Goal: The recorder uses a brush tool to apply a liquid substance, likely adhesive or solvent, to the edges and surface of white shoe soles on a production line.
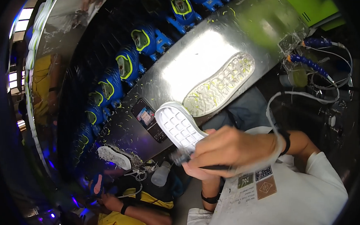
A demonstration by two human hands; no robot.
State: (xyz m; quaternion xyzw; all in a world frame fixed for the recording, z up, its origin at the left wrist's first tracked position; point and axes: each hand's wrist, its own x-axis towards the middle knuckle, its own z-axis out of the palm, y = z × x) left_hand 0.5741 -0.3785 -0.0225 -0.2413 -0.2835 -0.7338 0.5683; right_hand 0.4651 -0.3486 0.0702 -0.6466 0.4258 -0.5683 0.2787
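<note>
Closest in, the right hand (230,149) is curled shut around a dark slim tool (213,167), its tip at the heel of a white ribbed shoe sole (179,126). Beneath it, the left hand (197,171) props that sole; its grip is mostly hidden. From the hands, the sole's long axis runs up-left, toward a shiny metal surface (182,68) with another pale sole (221,84).

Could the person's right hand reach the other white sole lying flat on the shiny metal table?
Probably yes. The right hand is busy with a dark tool at the held white sole, but the flat sole lies just beyond on the metal table with nothing between.
</note>
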